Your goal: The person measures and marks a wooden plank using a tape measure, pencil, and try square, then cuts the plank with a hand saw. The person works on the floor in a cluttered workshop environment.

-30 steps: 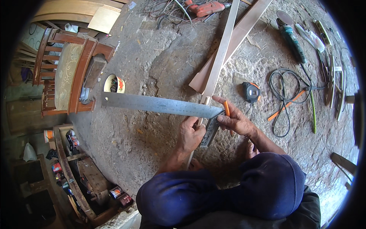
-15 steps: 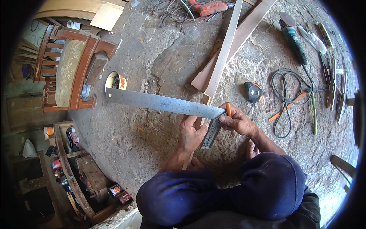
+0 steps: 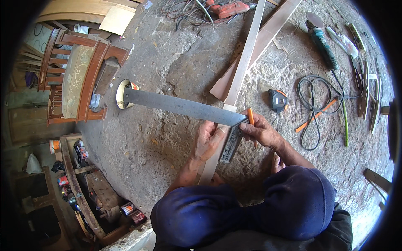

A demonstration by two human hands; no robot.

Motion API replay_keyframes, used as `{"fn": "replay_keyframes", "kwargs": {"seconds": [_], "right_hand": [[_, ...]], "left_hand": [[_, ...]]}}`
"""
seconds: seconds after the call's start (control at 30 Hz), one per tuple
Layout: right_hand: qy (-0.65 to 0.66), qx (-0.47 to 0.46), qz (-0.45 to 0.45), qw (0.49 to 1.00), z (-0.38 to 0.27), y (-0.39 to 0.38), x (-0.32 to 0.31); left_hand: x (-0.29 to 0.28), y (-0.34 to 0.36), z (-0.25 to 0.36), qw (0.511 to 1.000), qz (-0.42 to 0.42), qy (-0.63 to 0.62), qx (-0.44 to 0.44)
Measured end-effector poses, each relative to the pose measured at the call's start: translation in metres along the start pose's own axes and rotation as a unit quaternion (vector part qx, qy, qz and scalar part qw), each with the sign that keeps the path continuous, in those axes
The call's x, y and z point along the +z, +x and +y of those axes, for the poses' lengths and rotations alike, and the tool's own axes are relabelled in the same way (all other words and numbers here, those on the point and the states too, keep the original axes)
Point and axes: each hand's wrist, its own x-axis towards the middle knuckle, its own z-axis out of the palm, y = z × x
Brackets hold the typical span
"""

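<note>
Steel square (image 3: 184, 107) lies across the plank (image 3: 243, 62) on the stone floor (image 3: 167, 67). Long blade axis runs left to right, slightly downhill toward the right; free end points left and overhangs the floor, ending over a round white tin (image 3: 122, 93). Short leg drops from the corner near the right hand, down and slightly left, alongside the plank's right edge.

Plank's long axis runs from upper right, near the red drill (image 3: 228, 8), down to lower left toward the person's knees (image 3: 251, 213). Blade crosses it roughly at right angles.

Left hand (image 3: 209, 140) lies flat on the plank just below the blade, fingers pressing down, fingertips at the blade's edge; not wrapped around anything. Right hand (image 3: 261, 130) is closed on an orange pencil (image 3: 250, 117), tip at the square's corner.

Tape measure (image 3: 277, 100) sits just right of the plank, near the right hand. Second board (image 3: 259, 46) lies beside the plank. Grinder (image 3: 323, 42) and cable (image 3: 314, 113) well right. Chair (image 3: 79, 79) upper left.
</note>
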Motion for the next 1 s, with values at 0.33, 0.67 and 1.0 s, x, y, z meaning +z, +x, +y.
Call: {"fn": "replay_keyframes", "kwargs": {"seconds": [0.33, 0.67, 1.0], "right_hand": [[0.024, -0.027, 0.038, 0.999, -0.007, 0.004, 0.015], [0.019, -0.032, 0.012, 0.999, -0.009, 0.004, 0.011], [0.028, -0.013, 0.028, 0.999, -0.006, 0.006, 0.010]], "left_hand": [[0.007, 0.015, -0.007, 0.994, 0.095, 0.051, 0.035], [0.008, 0.016, 0.002, 0.975, 0.106, 0.191, 0.046], [0.010, 0.014, 0.009, 0.965, 0.113, 0.236, 0.013]]}}
